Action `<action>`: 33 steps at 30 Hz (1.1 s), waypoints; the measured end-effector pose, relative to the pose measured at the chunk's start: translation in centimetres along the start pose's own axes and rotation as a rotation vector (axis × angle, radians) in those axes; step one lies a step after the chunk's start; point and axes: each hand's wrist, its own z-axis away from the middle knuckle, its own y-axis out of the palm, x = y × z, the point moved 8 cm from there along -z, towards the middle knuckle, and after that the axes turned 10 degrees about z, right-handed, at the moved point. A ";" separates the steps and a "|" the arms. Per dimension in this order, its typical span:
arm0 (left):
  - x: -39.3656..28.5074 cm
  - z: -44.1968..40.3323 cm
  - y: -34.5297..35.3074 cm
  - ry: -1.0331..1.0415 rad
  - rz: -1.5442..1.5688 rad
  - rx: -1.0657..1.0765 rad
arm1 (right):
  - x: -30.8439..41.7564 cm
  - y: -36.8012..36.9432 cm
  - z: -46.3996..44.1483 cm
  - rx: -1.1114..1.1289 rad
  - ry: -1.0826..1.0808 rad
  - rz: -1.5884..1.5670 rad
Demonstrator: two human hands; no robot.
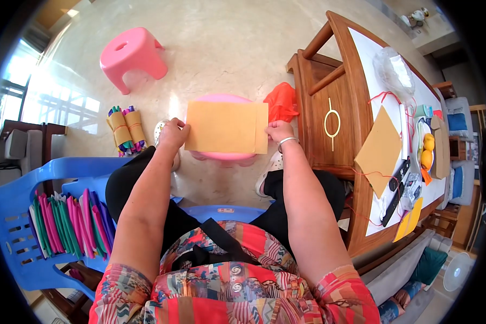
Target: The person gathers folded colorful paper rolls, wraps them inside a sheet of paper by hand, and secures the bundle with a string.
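Observation:
A flat piece of brown kraft paper (221, 127) is stretched between my two hands, over a round pink stool (224, 156). Near its right end runs a vertical line, a fold or an overlapping edge; I cannot tell which. My left hand (173, 134) pinches the paper's left edge between thumb and fingers. At the right edge, my right hand (280, 131) grips it the same way, a bracelet on the wrist. Most of the stool's top is hidden beneath the paper.
Left, a blue plastic chair (65, 168) holds several folded pink, green and purple pieces (73, 224). Paper-wrapped bundles (127, 129) and another pink stool (129, 54) stand on the floor. A red plastic bag (282, 102) lies by the wooden table (356, 108), which carries brown paper (380, 151), string and fruit.

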 end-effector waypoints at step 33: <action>-1.5 13.3 -25.2 0.226 0.371 -0.381 | 11.4 -8.3 3.3 -0.205 -0.292 -0.504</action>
